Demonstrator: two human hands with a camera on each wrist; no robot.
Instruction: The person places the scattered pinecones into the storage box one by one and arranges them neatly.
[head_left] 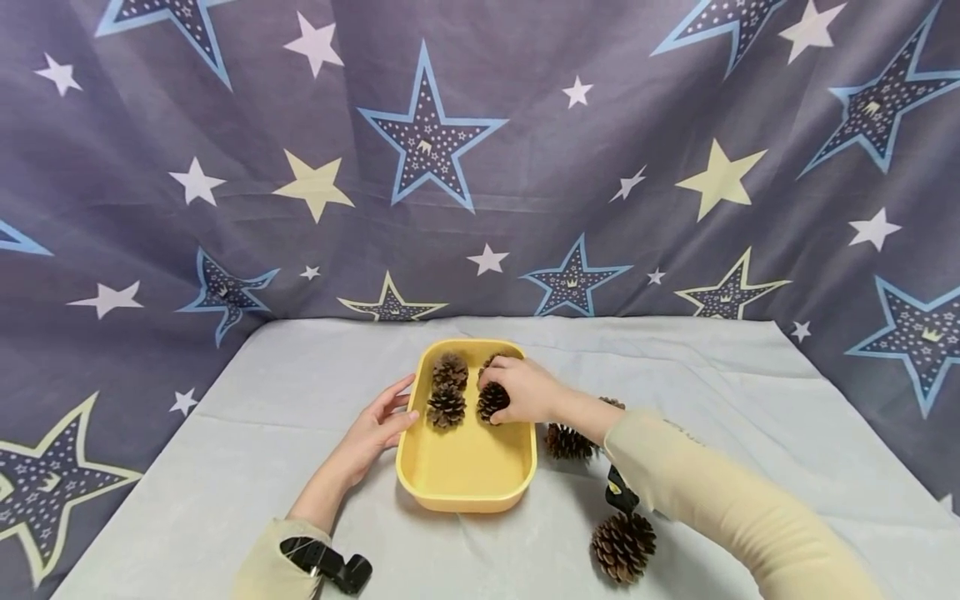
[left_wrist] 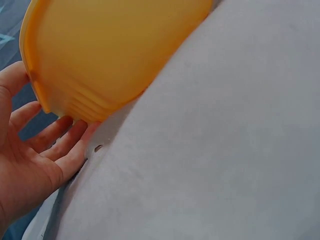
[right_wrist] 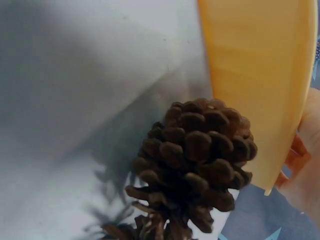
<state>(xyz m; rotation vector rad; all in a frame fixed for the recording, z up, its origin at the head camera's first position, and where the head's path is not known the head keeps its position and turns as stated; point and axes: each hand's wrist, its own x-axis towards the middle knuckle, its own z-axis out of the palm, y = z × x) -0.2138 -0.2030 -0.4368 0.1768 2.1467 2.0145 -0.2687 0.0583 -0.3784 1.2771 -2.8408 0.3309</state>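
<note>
A yellow plastic tub (head_left: 468, 467) lies on the cloth-covered table. My left hand (head_left: 378, 425) is at its left side, thumb at the rim and fairly straight fingers against the outer wall, as the left wrist view also shows. Inside the tub, my right hand (head_left: 528, 390) grips a brown pinecone (head_left: 492, 403) between thumb and fingers. Another pinecone (head_left: 495, 361) is partly hidden behind that hand. Two more pinecones stand one behind the other at the tub's left, a far one (head_left: 450, 370) and a nearer one (head_left: 446, 407). In the right wrist view, the tub's wall hides part of the right hand (right_wrist: 305, 160).
Right of the tub, a pinecone (head_left: 568, 442) sits beside the right forearm, with another (head_left: 612, 402) partly covered by it. One more pinecone (head_left: 624, 547) lies nearer the front. A star-patterned curtain (head_left: 525, 208) hangs behind the pale tablecloth (head_left: 300, 375).
</note>
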